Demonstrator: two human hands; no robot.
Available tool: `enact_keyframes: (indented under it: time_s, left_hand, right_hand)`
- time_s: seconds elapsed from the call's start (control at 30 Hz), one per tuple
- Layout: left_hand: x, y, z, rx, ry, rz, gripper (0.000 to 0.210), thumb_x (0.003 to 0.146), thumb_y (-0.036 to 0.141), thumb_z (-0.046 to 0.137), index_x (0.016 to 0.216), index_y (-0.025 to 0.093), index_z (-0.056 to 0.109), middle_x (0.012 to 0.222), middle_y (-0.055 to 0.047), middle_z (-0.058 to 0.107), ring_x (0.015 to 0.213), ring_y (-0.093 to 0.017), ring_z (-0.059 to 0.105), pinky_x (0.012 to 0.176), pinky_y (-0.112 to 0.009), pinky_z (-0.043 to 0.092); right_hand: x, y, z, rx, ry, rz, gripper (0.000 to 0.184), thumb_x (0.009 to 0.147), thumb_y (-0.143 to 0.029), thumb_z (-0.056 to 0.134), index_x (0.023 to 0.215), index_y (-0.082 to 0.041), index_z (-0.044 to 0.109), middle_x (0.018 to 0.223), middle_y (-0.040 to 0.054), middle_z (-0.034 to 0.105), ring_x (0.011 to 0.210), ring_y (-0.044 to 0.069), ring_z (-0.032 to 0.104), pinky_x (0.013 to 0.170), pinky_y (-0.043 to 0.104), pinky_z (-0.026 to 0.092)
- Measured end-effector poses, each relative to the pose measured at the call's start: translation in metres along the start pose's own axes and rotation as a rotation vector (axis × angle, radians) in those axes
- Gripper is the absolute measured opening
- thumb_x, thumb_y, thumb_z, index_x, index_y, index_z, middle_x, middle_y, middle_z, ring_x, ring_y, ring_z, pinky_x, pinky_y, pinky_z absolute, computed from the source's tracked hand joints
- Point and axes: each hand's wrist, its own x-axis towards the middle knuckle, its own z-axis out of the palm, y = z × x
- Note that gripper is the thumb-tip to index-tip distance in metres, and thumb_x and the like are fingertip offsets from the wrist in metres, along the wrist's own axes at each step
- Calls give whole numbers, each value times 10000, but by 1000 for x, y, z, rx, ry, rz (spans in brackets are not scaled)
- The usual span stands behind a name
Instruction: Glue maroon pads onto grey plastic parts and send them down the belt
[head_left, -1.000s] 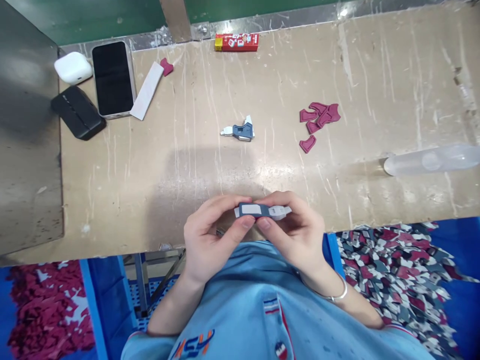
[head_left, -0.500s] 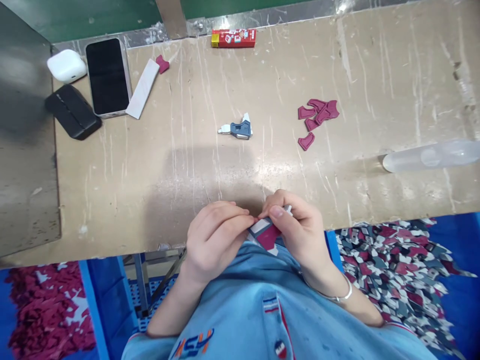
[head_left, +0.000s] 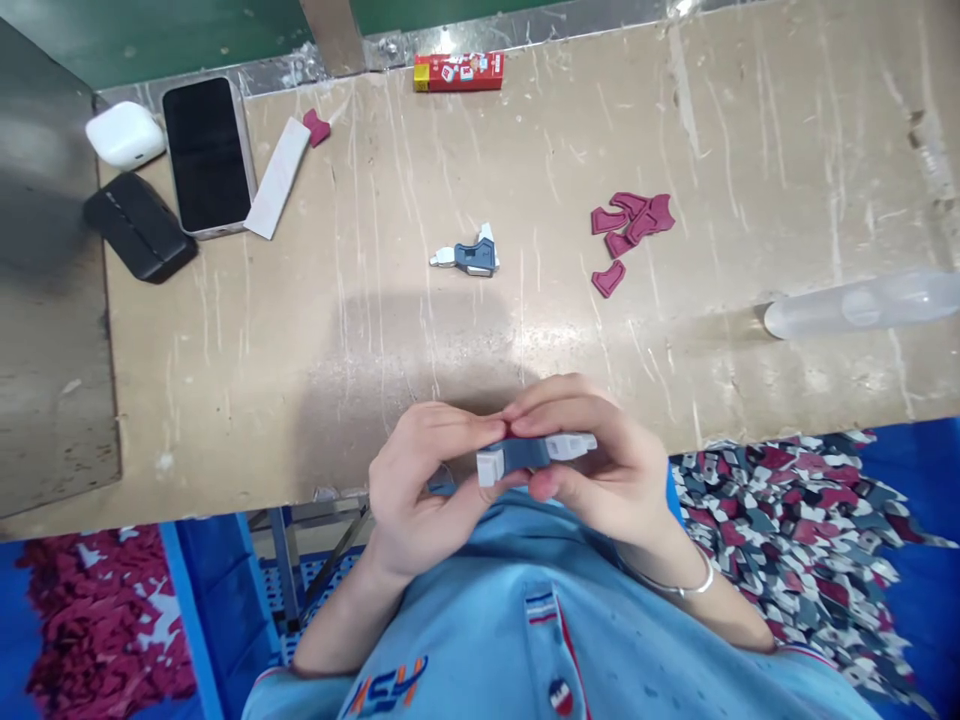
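Between both hands, over the table's near edge, is a small grey-blue and white plastic toy part, seen edge-on. My left hand pinches its left end with thumb and fingers. My right hand grips its right side, with a white tip sticking out past the fingers. A bit of maroon shows at the fingertips; most of that face is hidden. Farther up the table lies a similar grey-blue and white toy part. To its right several maroon plastic pieces lie in a loose group, one of them apart.
A phone, a white case, a black device and a pale strip lie at the left. A red box is at the back, a translucent bottle at right. Below are bins of maroon pieces and mixed parts.
The toy part has been turned in my hands from showing its maroon and white face to edge-on. My left thumb now shows beneath it. The view has shifted slightly.
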Motion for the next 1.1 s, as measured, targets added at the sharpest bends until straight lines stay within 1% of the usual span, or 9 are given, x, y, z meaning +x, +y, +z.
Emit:
enact_keyframes:
  time_s: [0.17, 0.37, 0.5, 0.6, 0.7, 0.83, 0.93, 1.03, 1.1]
  left_hand:
    - [-1, -1, 2, 9, -30, 0, 395, 907, 244, 895, 1284, 303, 794, 992, -34, 876, 829, -224, 817, 823, -402, 664]
    - [-3, -1, 1, -20, -47, -5, 420, 902, 272, 904, 1307, 310, 801, 980, -35, 872, 837, -220, 813, 864, -403, 652]
    - [-1, -6, 2, -13, -75, -23, 341, 933, 307, 872, 1263, 339, 795, 954, -14, 872, 796, -222, 795, 944, -457, 616]
    - [2, -8, 6, 74, -74, 9, 179, 962, 388, 841, 1127, 335, 800, 922, -3, 874, 704, -213, 758, 851, -458, 565]
    - [5, -8, 12, 136, -58, 38, 166, 980, 449, 812, 1065, 310, 779, 896, 2, 864, 616, -189, 705, 731, -432, 497]
    - [7, -8, 21, 68, -60, -43, 211, 975, 414, 836, 1106, 282, 737, 877, 7, 827, 679, -177, 701, 749, -393, 493]
    - [13, -7, 20, 89, -235, -73, 449, 937, 486, 861, 1312, 296, 701, 1068, -41, 830, 948, -237, 749, 861, -379, 551]
    - [26, -8, 9, 317, -379, -21, 778, 996, 519, 778, 1663, 317, 433, 1350, -104, 765, 1212, -303, 709, 1060, -449, 542]
    - [39, -12, -3, 540, -390, 21, 764, 1055, 471, 697, 1717, 295, 356, 1427, -140, 714, 1300, -340, 665, 1139, -501, 497]
  right_hand:
    - [-3, 8, -2, 39, -3, -47, 171, 1061, -417, 751, 1094, -260, 809, 916, 49, 829, 844, 225, 809, 749, 363, 691]
    - [-7, 8, 3, 15, 59, -92, 111, 1036, -301, 787, 1127, -236, 794, 897, 60, 828, 817, 228, 807, 728, 360, 699]
    - [-9, 6, 0, -82, 39, -119, 107, 1053, -272, 739, 1148, -236, 773, 930, 73, 826, 836, 246, 811, 728, 382, 709]
    - [-11, 6, -6, -134, 24, -112, 123, 1050, -252, 722, 1163, -254, 773, 945, 72, 824, 838, 257, 808, 715, 397, 705]
    - [-11, 9, -8, -105, 37, -109, 115, 1057, -266, 727, 1162, -250, 772, 923, 63, 818, 804, 241, 794, 697, 378, 691]
    - [-10, 13, -1, 50, 195, 51, 193, 1040, -462, 771, 1071, -272, 776, 884, 27, 794, 754, 197, 755, 665, 319, 653]
    - [-13, 15, -5, 152, 348, 238, 286, 1022, -574, 759, 1060, -290, 758, 843, -8, 752, 672, 160, 697, 589, 266, 599]
    - [-26, 17, -33, 16, 520, 320, 314, 1063, -585, 695, 1132, -289, 772, 838, -1, 706, 706, 171, 678, 597, 271, 567]
    - [-41, 18, -66, -266, 635, 317, 308, 1072, -548, 691, 1218, -296, 790, 889, 16, 706, 793, 191, 686, 662, 295, 567]
